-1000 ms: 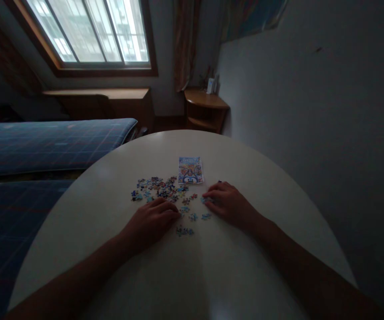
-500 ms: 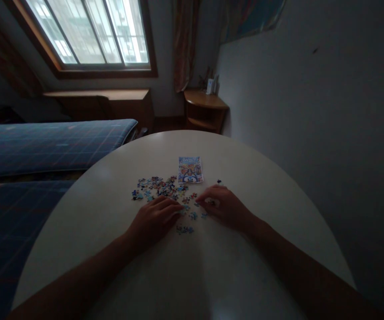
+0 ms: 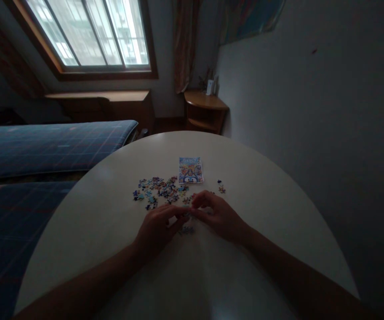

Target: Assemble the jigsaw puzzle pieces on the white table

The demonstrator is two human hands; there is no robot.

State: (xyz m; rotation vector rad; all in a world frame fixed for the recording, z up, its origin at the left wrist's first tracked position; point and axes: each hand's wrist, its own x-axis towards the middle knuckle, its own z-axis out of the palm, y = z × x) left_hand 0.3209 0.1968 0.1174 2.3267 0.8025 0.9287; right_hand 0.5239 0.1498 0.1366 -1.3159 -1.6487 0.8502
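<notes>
Small colourful jigsaw pieces [image 3: 158, 189] lie scattered on a round white table [image 3: 185, 275]. A small printed picture card [image 3: 191, 170] lies just beyond them. My left hand [image 3: 156, 226] and my right hand [image 3: 216, 215] meet fingertip to fingertip over the near pieces. Both hands are curled in a pinch around tiny pieces that I cannot make out in the dim light. A few joined pieces [image 3: 187, 230] lie right under the fingers. Two loose pieces [image 3: 221, 186] sit apart to the right.
A bed with a blue checked cover [image 3: 45, 146] runs along the left of the table. A plain wall [image 3: 312, 111] stands close on the right. A wooden corner shelf [image 3: 205, 109] and a window [image 3: 91, 33] are at the back.
Both hands have drawn in toward each other and lifted from lying flat into a pinch at the middle. The two loose pieces at the right are now uncovered.
</notes>
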